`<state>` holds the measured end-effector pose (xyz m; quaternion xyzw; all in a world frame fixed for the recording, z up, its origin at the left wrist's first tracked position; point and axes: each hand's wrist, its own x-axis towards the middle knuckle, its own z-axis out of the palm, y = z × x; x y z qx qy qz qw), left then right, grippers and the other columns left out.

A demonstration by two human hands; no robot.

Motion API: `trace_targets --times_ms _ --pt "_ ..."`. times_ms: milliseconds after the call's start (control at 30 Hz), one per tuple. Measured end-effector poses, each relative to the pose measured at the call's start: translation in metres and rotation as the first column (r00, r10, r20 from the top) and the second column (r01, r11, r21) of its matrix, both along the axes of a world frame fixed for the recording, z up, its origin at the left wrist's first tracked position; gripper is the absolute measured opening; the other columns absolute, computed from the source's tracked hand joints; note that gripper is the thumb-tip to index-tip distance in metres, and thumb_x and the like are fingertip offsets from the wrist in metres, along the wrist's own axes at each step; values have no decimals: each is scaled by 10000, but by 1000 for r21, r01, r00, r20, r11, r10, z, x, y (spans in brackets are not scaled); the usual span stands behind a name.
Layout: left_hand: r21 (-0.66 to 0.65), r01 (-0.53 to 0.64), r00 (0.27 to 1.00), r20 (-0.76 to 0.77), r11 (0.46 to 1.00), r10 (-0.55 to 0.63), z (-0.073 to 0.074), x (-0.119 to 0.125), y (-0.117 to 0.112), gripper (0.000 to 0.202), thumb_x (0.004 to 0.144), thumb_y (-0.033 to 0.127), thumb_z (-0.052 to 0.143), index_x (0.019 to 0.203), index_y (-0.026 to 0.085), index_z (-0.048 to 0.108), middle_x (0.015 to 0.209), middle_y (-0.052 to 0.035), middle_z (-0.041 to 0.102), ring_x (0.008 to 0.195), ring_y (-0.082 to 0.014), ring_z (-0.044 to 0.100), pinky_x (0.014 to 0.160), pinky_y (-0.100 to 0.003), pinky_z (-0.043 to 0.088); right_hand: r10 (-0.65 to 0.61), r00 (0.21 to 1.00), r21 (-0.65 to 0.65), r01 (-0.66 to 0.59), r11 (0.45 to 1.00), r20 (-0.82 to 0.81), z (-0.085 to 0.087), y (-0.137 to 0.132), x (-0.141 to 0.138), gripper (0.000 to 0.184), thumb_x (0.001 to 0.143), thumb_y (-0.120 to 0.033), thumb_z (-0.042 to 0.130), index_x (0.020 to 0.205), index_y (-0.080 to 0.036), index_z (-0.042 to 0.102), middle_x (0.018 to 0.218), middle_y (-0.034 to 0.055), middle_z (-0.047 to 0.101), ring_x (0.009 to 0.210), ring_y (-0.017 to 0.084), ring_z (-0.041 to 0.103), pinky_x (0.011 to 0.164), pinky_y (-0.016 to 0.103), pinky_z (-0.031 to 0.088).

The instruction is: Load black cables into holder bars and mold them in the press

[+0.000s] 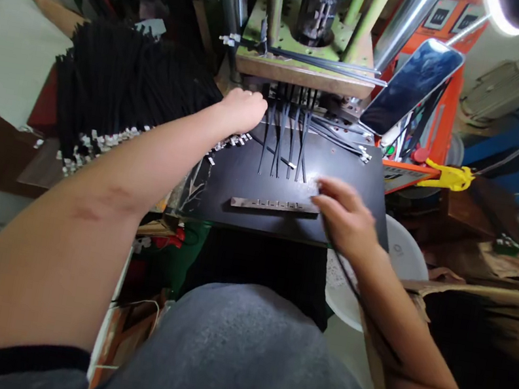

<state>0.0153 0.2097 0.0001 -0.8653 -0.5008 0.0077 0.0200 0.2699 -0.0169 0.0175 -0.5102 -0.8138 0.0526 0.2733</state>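
Observation:
My left hand (242,110) reaches forward to the base of a press machine, its fingers curled out of sight behind black cables. Several black cables (281,142) hang upright from the press onto a black work plate (259,194). My right hand (343,215) lies over the plate's right side, fingers curved, next to a metal strip jig (275,206). A thin dark line runs from under that hand past the plate edge. A large bundle of black cables with metal terminals (128,86) lies beyond my left forearm.
The press machine (313,21) has green plates and steel columns. A phone (411,87) leans at its right, by an orange control box (447,27). A yellow tool (446,177) and a white stool (404,252) are to the right; my grey-clothed lap is below.

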Motion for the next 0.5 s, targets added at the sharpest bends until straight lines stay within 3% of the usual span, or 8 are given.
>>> trace_targets --times_ms 100,233,300,400,500 --pt "89 -97 979 188 991 79 12 -4 -26 239 971 148 423 1114 97 608 1113 -97 607 1044 -201 581 996 -376 438 134 976 -18 -139 990 -171 -29 11 -33 200 956 -180 513 944 -197 712 1020 41 730 922 126 682 863 251 551" --pt "106 -88 883 468 990 28 22 -17 -77 216 990 150 410 1145 147 560 1126 -42 588 1053 -150 568 971 -312 456 83 938 -115 -128 985 -337 -45 14 -38 107 915 -171 587 891 -220 679 882 6 728 816 149 694 780 273 555" --pt "96 -67 824 567 993 1 24 -22 -111 251 1006 163 374 1160 168 572 1150 -61 586 1030 -170 598 940 -335 488 124 948 -122 -165 979 -293 -45 11 -36 126 935 -176 552 919 -213 670 917 27 726 848 164 688 803 305 556" --pt "77 -17 768 639 997 -36 27 -27 -168 275 1016 201 372 1130 236 619 1136 -57 611 986 -186 630 912 -371 531 286 950 -77 -297 952 -127 -41 3 -37 212 968 -157 466 979 -196 674 1017 84 726 994 213 666 917 395 535" --pt "44 178 744 648 983 -163 22 -40 -224 221 984 249 514 1173 288 622 1119 -55 637 1027 -201 632 912 -366 555 346 938 -72 -348 935 -29 -35 0 -38 281 977 -135 413 966 -187 688 1037 108 727 1053 242 652 934 424 527"
